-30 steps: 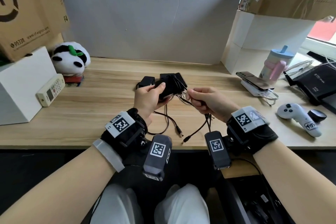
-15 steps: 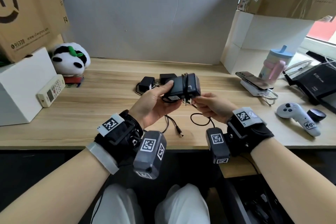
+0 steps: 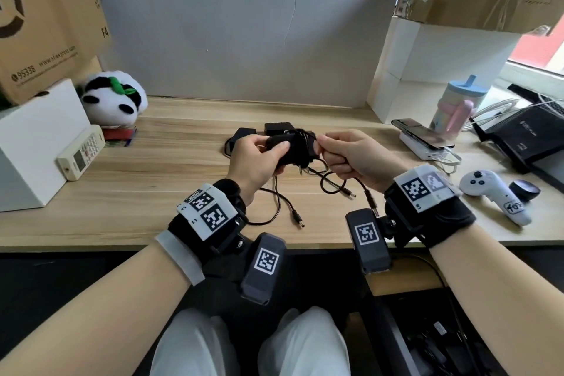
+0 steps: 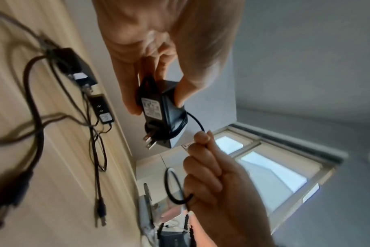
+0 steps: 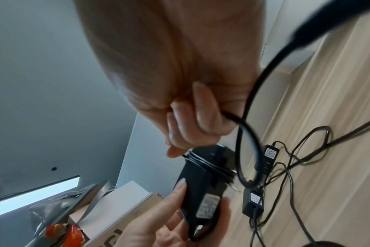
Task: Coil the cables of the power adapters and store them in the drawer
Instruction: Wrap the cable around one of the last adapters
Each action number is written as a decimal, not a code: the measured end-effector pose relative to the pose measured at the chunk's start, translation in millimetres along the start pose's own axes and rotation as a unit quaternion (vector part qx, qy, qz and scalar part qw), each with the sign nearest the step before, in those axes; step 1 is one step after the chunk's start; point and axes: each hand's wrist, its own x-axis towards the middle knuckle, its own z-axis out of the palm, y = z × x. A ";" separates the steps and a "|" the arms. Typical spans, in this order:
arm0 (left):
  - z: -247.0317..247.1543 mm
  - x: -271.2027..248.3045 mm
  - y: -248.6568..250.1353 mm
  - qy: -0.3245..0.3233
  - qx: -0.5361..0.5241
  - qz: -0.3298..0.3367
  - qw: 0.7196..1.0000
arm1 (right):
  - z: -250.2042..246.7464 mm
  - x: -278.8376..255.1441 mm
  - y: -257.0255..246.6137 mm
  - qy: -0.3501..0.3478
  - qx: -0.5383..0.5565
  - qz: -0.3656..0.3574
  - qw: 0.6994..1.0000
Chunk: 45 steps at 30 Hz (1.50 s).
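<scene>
My left hand (image 3: 259, 156) grips a black power adapter (image 3: 294, 148) above the wooden desk (image 3: 152, 180); the adapter (image 4: 161, 110) carries a label, and its plug prongs (image 4: 149, 142) show in the left wrist view. Its black cable is wound several turns round the body (image 5: 203, 164). My right hand (image 3: 345, 156) pinches that cable close beside the adapter, with a loose loop (image 5: 247, 150) and the barrel plug (image 3: 348, 192) hanging below. Two more black adapters (image 3: 277, 128) (image 3: 242, 134) lie on the desk behind, their cables (image 3: 280, 207) trailing toward me.
A panda plush (image 3: 114, 98), a white remote (image 3: 81, 151) and a white box (image 3: 33, 143) stand at the left. At the right are a phone on a white charger (image 3: 424, 140), a pastel cup (image 3: 457, 104), a white controller (image 3: 491, 192) and a black router (image 3: 525, 137). An open drawer (image 3: 427, 345) shows under the desk's right side.
The adapter has turned in my left hand and more cable is wound on it. My right hand has risen from under the adapter to its right end.
</scene>
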 end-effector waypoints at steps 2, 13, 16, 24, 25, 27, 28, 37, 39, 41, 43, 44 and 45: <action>-3.0 1.0 0.8 0.015 -0.099 -0.056 0.993 | 2.8 -3.6 4.3 -0.019 0.010 -0.006 1.000; -17.2 -5.4 7.7 -0.031 -0.372 -0.164 0.913 | 9.9 -5.3 31.3 -0.032 -0.025 0.007 0.999; -20.1 -5.5 7.5 -0.029 -0.376 -0.162 0.912 | 7.8 -6.3 33.6 -0.027 -0.008 0.005 1.000; -23.3 -7.6 4.0 -0.047 -0.387 -0.159 0.907 | 7.7 -2.6 35.3 -0.020 -0.014 0.010 1.000; -23.0 -9.4 4.2 -0.066 -0.391 -0.163 0.903 | 8.6 -0.9 35.5 -0.020 -0.018 0.014 1.000; -23.4 -13.9 5.6 -0.136 -0.381 -0.161 0.900 | 9.6 2.0 34.9 -0.028 -0.003 0.024 0.999; -23.7 -15.9 6.8 -0.177 -0.354 -0.155 0.905 | 8.7 3.7 33.5 -0.029 0.015 0.029 0.999; -20.3 -11.3 5.0 -0.189 0.028 0.002 0.982 | -6.9 1.6 -0.7 0.047 0.031 0.020 0.998; -17.7 -14.1 0.0 -0.180 0.053 0.015 0.982 | -1.8 -1.9 -1.1 0.057 0.009 0.004 0.998; -14.4 -17.0 -4.4 -0.194 0.064 0.013 0.979 | 4.7 -4.4 0.1 0.064 -0.030 -0.015 0.997; -10.7 -19.1 -8.3 -0.227 0.085 0.001 0.970 | 10.4 -6.9 1.2 0.068 -0.062 -0.032 0.995; -9.0 -20.4 -9.6 -0.243 0.098 -0.004 0.965 | 13.0 -8.2 1.5 0.070 -0.073 -0.040 0.994; -7.1 -21.8 -10.7 -0.255 0.102 -0.012 0.962 | 15.5 -10.0 1.3 0.070 -0.083 -0.048 0.993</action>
